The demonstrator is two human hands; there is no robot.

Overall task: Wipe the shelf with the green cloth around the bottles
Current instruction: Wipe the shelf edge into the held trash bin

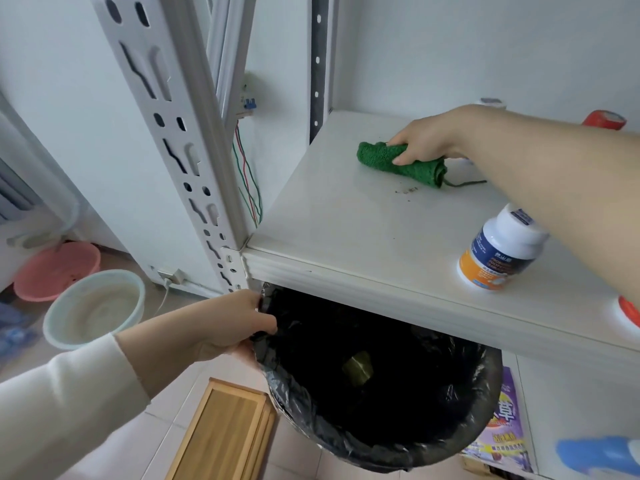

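The rolled green cloth [403, 163] lies on the white shelf [346, 230], pressed down by my right hand [424, 142], which grips its far side. Small dark crumbs [407, 190] sit just in front of the cloth. A white bottle with an orange and blue label [498, 249] stands near the shelf's front edge under my right forearm. A red-capped bottle [604, 120] and a white one [490, 102] stand at the back. My left hand [232, 323] holds the rim of a bin lined with a black bag [374, 382], held just below the shelf's front edge.
A slotted white upright [180, 140] stands at the shelf's left corner. On the floor are a pale basin [93, 308], a pink basin [57, 270] and a wooden box [221, 431]. A red-and-white object [628, 311] sits at the shelf's right edge. A purple packet [502, 424] lies on the lower shelf.
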